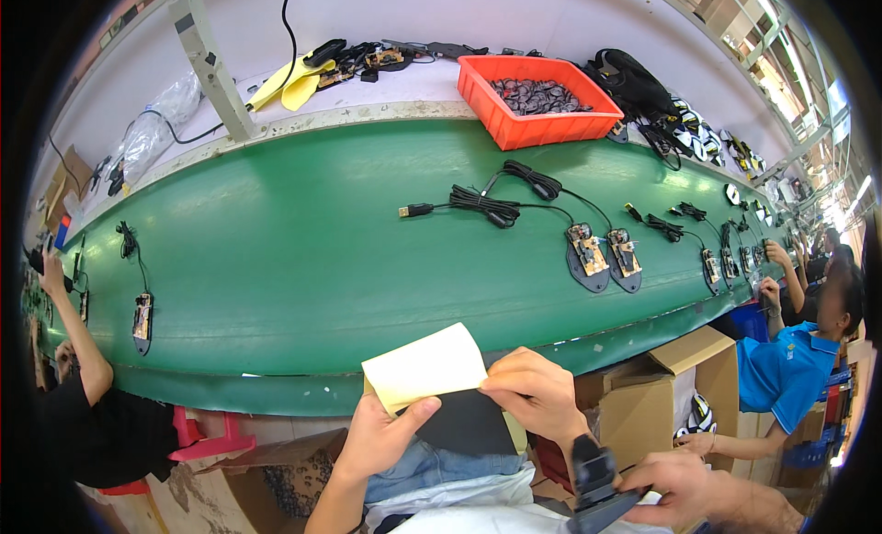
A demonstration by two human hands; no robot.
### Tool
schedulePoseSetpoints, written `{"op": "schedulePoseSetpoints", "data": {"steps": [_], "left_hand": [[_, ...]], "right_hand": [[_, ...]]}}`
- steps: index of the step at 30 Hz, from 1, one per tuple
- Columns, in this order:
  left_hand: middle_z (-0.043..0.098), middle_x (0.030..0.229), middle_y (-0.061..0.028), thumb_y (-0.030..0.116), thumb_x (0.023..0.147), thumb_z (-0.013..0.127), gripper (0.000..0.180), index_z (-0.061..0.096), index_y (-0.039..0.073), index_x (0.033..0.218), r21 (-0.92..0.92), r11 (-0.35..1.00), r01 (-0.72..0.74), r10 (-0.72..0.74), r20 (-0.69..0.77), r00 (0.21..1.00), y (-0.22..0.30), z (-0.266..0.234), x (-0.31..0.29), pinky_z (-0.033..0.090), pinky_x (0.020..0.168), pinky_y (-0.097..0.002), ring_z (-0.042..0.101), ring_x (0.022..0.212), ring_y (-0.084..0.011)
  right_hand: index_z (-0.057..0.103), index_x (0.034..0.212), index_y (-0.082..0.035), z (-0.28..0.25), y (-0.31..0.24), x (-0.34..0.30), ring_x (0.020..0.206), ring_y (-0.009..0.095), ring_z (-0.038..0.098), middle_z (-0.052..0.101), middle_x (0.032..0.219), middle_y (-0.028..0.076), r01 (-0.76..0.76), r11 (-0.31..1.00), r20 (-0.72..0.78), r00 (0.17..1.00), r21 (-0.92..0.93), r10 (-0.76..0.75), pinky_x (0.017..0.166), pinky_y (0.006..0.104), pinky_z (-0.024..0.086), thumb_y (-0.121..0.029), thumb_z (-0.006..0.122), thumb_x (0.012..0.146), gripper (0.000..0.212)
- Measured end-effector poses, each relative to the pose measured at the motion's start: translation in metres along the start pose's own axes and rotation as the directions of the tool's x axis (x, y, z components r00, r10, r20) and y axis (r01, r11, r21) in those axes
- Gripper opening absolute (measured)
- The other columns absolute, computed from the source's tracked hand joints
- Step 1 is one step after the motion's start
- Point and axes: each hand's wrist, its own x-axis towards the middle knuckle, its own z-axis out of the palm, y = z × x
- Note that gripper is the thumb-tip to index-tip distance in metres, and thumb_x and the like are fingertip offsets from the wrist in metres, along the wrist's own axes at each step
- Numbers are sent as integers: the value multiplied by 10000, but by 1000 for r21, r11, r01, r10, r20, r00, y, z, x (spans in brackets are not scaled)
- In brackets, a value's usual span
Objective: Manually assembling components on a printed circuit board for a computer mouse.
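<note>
Close in front of me, my left hand (390, 433) grips a pale yellow sheet (427, 364) by its left edge, the thumb lying on top. My right hand (537, 392) pinches the right edge of that sheet between thumb and fingers. A black sheet (469, 422) hangs just below the yellow one; whether the two are joined I cannot tell. Both hands are over my lap, at the near edge of the green conveyor belt (303, 286). A black band with a dark device (593, 474) shows at my right wrist.
Mouse circuit boards on black bases with coiled cables (588, 257) lie on the belt. A red bin (542, 125) of small dark parts stands beyond. Another person's hand (675, 488) reaches in at lower right. A blue-shirted co-worker (790, 364) sits right, beside a cardboard box (643, 419).
</note>
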Motion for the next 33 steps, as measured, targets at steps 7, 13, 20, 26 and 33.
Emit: {"op": "schedulePoseSetpoints", "data": {"steps": [7,13,20,26,33], "left_hand": [[667,1038,-26,142,1013,642,233,680,-32,1164,-61,998,12,-14,-33,999,1,-1,1,489,864,-283,592,952,-117],[695,974,-19,158,1026,624,237,685,-35,1150,-49,993,110,-112,-45,993,5,-1,0,499,822,-266,605,890,-100],[710,1074,-43,103,1009,622,235,676,-62,1168,-92,995,49,-58,-98,993,2,1,6,500,858,-267,618,974,-103],[709,1061,-48,116,1007,611,243,676,-61,1161,-66,996,55,-59,-67,996,2,-3,7,493,853,-284,613,966,-112],[710,1088,-55,159,989,655,283,673,-59,1167,-66,992,112,-119,-112,987,-12,-12,6,490,892,-298,629,985,-130]], "right_hand": [[688,923,-31,6,10,5,730,242,650,681,884,99,112,992,64,992,-59,-108,644,331,527,71,807,745,237],[652,957,-47,-1,5,1,995,288,621,635,1067,116,133,984,55,990,-119,-127,843,388,524,17,812,753,267],[534,956,-78,-41,14,-6,1037,277,597,618,1073,131,-68,715,-76,983,696,167,947,444,491,-90,706,944,173],[476,1258,-38,-153,62,55,831,102,562,593,929,64,-408,913,-361,849,14,385,735,260,486,14,646,948,357],[423,1343,-36,-175,97,77,692,42,511,600,848,10,-672,711,-183,741,-207,646,581,218,412,-32,691,943,482]]}}
